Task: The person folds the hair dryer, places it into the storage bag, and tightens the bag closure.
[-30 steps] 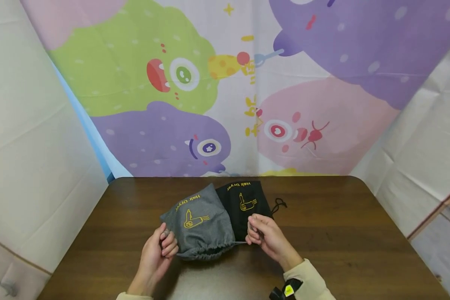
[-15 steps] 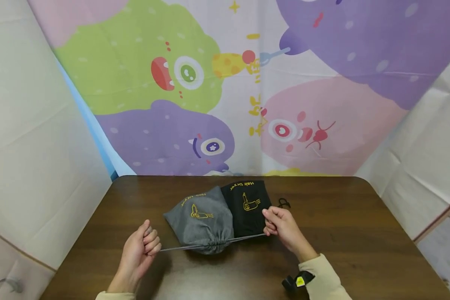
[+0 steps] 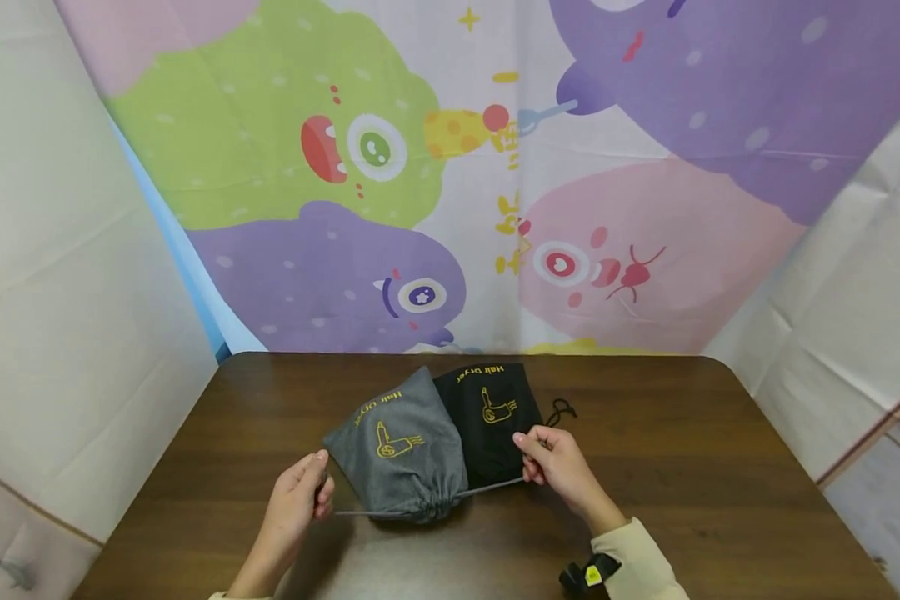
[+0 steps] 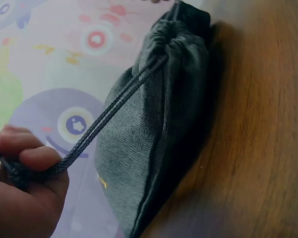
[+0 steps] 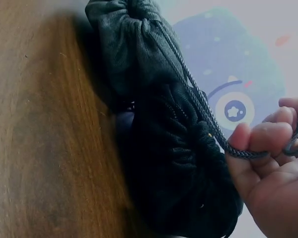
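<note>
A grey drawstring bag (image 3: 401, 446) printed "Hair Dryer" in yellow lies on the table, its mouth gathered tight toward the near edge. My left hand (image 3: 296, 496) grips the cord on one side; in the left wrist view the doubled grey cord (image 4: 109, 114) runs from the curled fingers to the puckered mouth. On the other side my right hand (image 3: 558, 467) holds the opposite cord (image 5: 203, 109), its looped end showing among the fingers. Partly under the grey bag is a black drawstring bag (image 3: 495, 425) with the same print. What the bags contain is hidden.
The brown wooden table (image 3: 682, 467) has rounded far corners. Behind it hangs a cartoon-printed curtain (image 3: 487, 317), with pale panels at both sides. The black bag's loose cord (image 3: 561, 410) lies on the table to its right.
The hands first moved apart, pulling the cords out and drawing the grey bag's mouth closed. Since then they have come slightly closer together, still holding the cords.
</note>
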Demonstrator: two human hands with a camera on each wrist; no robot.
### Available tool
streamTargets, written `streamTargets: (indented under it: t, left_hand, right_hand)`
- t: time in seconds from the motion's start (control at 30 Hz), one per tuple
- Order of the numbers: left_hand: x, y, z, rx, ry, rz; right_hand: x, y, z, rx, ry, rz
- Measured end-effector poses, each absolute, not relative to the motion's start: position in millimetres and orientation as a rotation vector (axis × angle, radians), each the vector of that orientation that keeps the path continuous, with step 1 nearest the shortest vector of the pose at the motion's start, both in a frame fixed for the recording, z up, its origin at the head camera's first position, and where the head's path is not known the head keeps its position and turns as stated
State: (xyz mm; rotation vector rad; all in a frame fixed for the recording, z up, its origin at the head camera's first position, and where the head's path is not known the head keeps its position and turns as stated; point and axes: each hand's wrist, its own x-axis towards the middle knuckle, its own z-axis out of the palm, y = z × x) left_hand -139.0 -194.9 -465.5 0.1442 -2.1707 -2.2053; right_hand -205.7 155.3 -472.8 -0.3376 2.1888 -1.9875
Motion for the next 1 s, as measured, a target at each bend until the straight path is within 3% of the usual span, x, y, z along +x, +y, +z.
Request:
streamTargets:
  t: [0.73, 1.0]
  left_hand:
    - [-139.0, -214.6, -465.0, 0.486, -2.504, -1.781]
    - [-141.6, -218.5, -468.9, 0.467, -2.589, -1.686]
  right_hand:
    - [-204.9, 130.7, -469.3, -0.565, 2.189, -1.918]
    - [-209.5, 110.5, -455.6, -0.903, 2.395, -1.542]
